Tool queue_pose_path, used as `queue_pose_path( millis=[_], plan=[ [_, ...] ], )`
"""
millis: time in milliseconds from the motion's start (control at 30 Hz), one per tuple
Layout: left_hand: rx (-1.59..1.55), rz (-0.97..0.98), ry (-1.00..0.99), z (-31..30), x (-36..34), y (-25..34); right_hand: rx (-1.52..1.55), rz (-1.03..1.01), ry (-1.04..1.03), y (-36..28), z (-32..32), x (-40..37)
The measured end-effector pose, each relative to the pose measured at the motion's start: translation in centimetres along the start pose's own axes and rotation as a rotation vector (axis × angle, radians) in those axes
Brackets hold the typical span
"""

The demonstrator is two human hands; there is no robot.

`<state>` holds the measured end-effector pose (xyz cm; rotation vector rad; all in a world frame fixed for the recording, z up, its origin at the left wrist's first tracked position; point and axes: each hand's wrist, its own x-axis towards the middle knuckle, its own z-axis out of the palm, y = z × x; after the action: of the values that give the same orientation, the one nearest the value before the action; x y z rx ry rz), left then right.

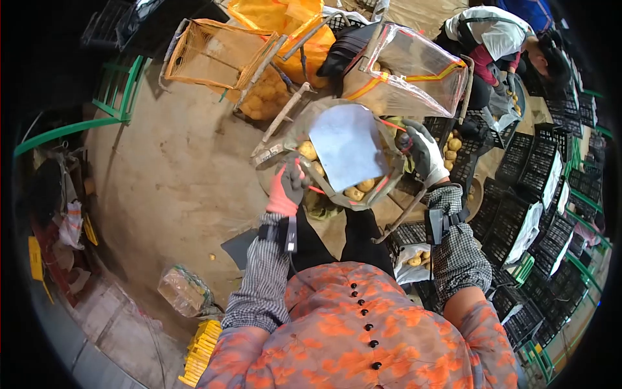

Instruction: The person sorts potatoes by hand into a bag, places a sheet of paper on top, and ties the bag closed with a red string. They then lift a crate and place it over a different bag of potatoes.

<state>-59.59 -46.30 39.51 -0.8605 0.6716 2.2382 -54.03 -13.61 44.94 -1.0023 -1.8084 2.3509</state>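
A clear plastic bag (383, 188) of potatoes (354, 193) stands open in front of me, held in a frame with wooden poles. A pale bluish-white sheet (346, 148) lies over most of the potatoes. My left hand (289, 184), in a pink and grey glove, is closed at the bag's left rim, a red string showing beside its fingers. On the right rim, my right hand (422, 152), in a white and grey glove, is closed around another red string (391, 124). The fingertips of both hands are partly hidden.
An orange mesh bag (264, 97) of potatoes hangs on a frame at the back left. Another clear bag (414, 71) hangs on a frame behind. Black crates (518, 220) are stacked at right. A co-worker (489, 39) bends over potatoes at back right.
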Motion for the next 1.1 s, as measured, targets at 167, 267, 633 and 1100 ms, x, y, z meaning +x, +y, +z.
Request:
queue_pose_path(
  millis=[167,267,633,1100],
  plan=[
    [0.662,-0.077,-0.172,1.0,-10.3,1.3,-0.314,0.204,-0.194,4.4,-2.9,0.9],
    [0.559,0.107,-0.087,0.8,-11.2,0.8,-0.646,0.130,-0.281,5.0,-0.9,0.5],
    [0.313,-0.019,-0.171,-3.0,-7.2,0.9,-1.275,-0.019,-0.347,0.6,4.1,-3.0],
    [0.478,-0.409,-0.250,-9.8,-12.0,7.1,-1.204,0.110,-0.137,4.9,17.4,-21.2]
  ],
)
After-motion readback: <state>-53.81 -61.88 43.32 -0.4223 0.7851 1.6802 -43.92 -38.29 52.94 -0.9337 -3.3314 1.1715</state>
